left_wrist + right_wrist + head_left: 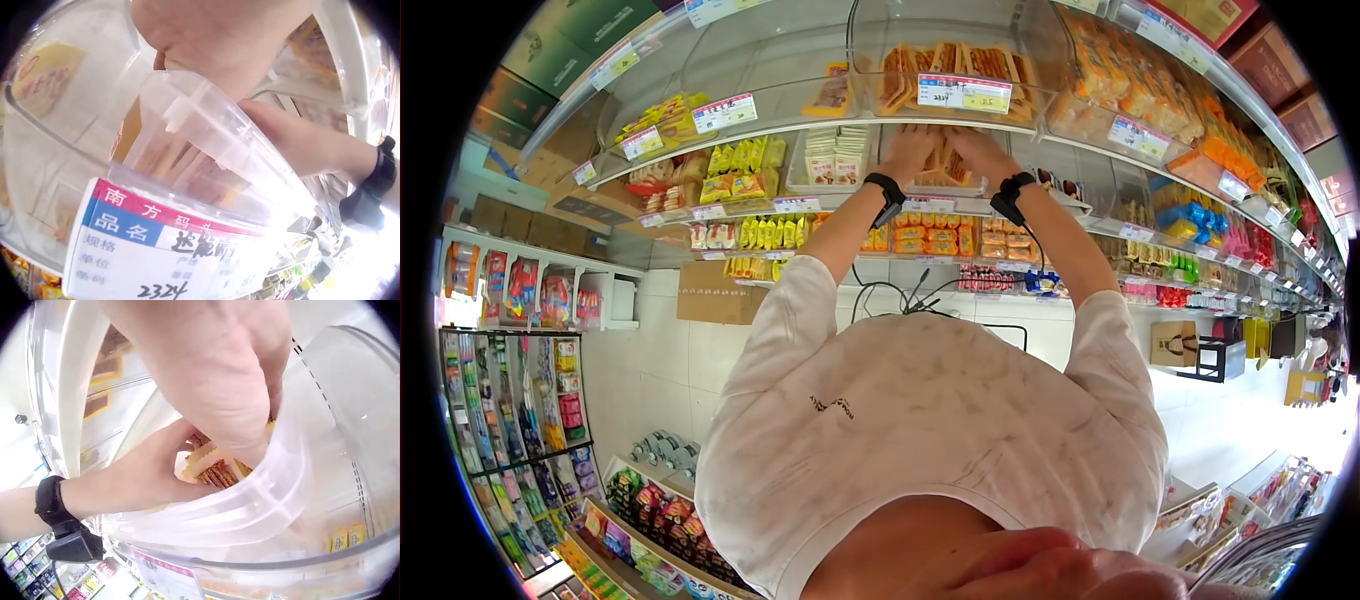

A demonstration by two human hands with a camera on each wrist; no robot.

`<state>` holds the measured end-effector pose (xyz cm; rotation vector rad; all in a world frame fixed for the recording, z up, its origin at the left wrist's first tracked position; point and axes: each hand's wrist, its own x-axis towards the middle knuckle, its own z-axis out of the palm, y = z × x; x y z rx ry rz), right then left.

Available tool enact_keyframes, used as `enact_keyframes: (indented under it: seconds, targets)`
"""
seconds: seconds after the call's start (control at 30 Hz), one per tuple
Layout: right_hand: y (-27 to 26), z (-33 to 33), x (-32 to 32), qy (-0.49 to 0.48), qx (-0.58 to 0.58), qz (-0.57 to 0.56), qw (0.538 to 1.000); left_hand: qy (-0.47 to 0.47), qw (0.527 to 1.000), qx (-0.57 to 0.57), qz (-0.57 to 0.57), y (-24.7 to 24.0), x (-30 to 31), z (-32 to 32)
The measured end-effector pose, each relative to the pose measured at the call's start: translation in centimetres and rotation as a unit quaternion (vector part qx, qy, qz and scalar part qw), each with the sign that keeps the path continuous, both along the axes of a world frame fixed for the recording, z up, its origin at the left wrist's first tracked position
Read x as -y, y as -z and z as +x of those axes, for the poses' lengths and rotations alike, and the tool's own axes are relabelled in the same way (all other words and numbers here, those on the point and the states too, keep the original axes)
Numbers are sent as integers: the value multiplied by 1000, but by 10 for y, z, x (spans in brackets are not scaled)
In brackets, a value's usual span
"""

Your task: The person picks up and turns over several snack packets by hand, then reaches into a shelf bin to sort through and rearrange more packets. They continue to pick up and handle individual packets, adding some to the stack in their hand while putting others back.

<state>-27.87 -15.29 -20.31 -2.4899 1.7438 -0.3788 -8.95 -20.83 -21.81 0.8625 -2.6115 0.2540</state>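
Note:
Both hands reach into a clear plastic bin on the shelf. It holds flat yellow-edged packets of brown, stick-like snacks. My left hand is at the left side of the packets; in the right wrist view the left hand curves its thumb and fingers round them. My right hand is on the right side of the same bin. Close up, the right hand reaches down over the packets, its fingertips hidden behind the palm and the bin wall. Each wrist wears a black band.
A price label hangs at the bin's front. Above, another bin holds similar brown snack packets. White packets stand to the left, and orange packets fill the shelf below. A cardboard box sits on the floor.

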Motion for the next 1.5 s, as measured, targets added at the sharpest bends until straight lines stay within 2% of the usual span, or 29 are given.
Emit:
enact_keyframes:
  seconds: [0.03, 0.13, 0.23, 0.33, 0.43, 0.53, 0.63, 0.73, 0.83, 0.93, 0.97, 1.03, 1.13, 1.23, 1.33, 1.43, 1.5]
  targets:
    - [-1, 2, 2, -7, -3, 23, 1000, -4, 1000, 3, 5, 1, 1, -1]
    - [-5, 8, -3, -7, 9, -25, 1000, 11, 1000, -12, 4, 2, 5, -1]
    - [-11, 13, -2, 19, -36, -6, 999, -9, 1000, 14, 21, 5, 12, -5]
    - [4, 13, 3, 46, -52, -68, 995, 2, 1000, -21, 16, 10, 14, -6]
    - [8, 11, 12, 50, -88, -139, 985, -11, 999, -8, 44, 16, 18, -6]
    - [0, 15, 7, 96, -139, -107, 980, -25, 998, 11, 55, 20, 22, -5]
    - [12, 13, 10, 106, -152, -191, 964, -37, 997, -29, 62, 18, 20, -4]
    - [12, 8, 12, 106, -108, -38, 988, -48, 997, 4, 67, 14, 20, -4]
    - [4, 3, 1, 86, -48, -31, 995, -12, 997, -5, 78, -1, 13, 3]
    - [-5, 5, -13, 108, 2, -20, 994, 4, 993, -55, 102, -14, 5, 11]
    - [-5, 4, -17, 101, 24, -45, 994, 23, 991, -59, 117, -17, 1, 15]
    - [-1, 1, -25, 86, 67, -93, 990, 61, 985, -69, 146, -42, -22, 29]
    - [-30, 19, -64, 73, 162, -208, 962, 125, 934, -7, 334, -95, -55, 47]
    - [-77, 31, -113, 9, 286, -78, 955, 219, 899, -79, 372, -161, -105, 70]
    - [-115, 36, -144, -13, 353, 78, 932, 252, 900, -156, 321, -221, -143, 89]
    - [-160, 44, -169, -53, 391, 51, 917, 334, 878, -266, 214, -272, -170, 114]
    - [-192, 48, -178, -47, 407, 35, 911, 409, 826, -342, 182, -297, -190, 124]
